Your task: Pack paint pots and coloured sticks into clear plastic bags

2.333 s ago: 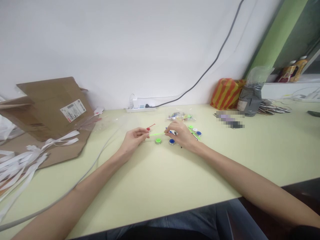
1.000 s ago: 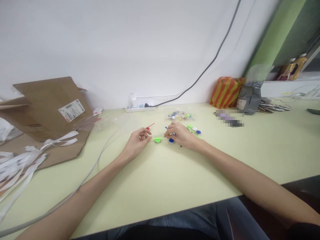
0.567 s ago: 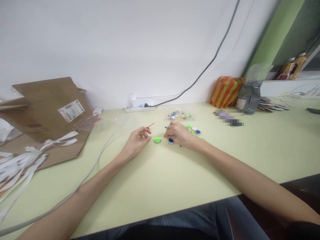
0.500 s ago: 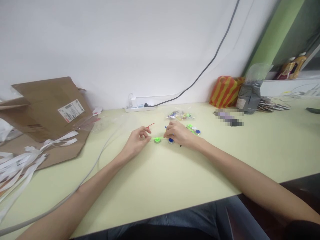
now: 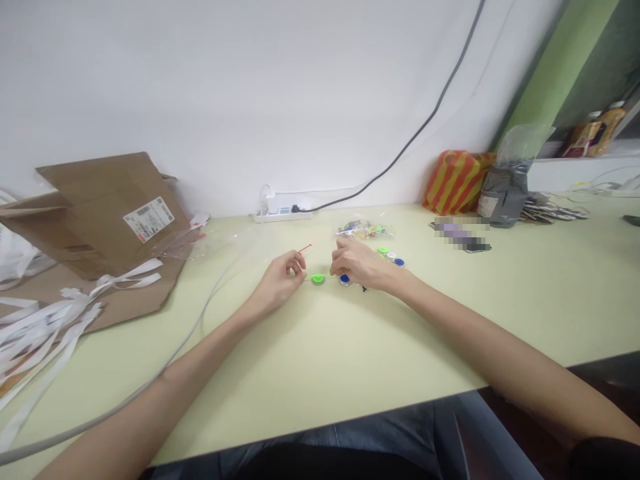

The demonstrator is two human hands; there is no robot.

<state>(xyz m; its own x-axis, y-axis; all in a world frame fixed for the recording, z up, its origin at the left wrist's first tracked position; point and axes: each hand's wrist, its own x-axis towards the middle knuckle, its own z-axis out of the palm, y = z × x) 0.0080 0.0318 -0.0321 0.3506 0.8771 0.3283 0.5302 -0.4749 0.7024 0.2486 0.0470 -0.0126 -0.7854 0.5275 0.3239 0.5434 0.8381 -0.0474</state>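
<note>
Between my hands is a small bright green round piece point(image 5: 318, 279) with a paler underside and a thin green strip at each side. My left hand point(image 5: 281, 283) pinches the strip's left end with thumb and forefinger. A thin red stick point(image 5: 305, 248) shows just beyond its fingers. At the strip's right end, the fingertips of my right hand point(image 5: 361, 263) are closed, partly hiding what they grip. Close under that hand lies a blue-topped round piece point(image 5: 345, 279). Past its wrist are a green piece point(image 5: 383, 251), a white one point(image 5: 391, 256) and another blue-topped one point(image 5: 399, 263).
A clear bag of colourful small parts point(image 5: 364, 229) lies behind my right hand. By the wall is a power strip point(image 5: 283, 215). Cardboard point(image 5: 107, 213) and white straps point(image 5: 65, 320) are at left; a striped bag point(image 5: 455, 181), grey bag point(image 5: 504, 193) and phone-like object point(image 5: 477, 246) at right.
The view has shifted slightly, so everything appears a little further right. Both hands keep their pinch around the green piece. A blue tip by my right fingers no longer shows.
</note>
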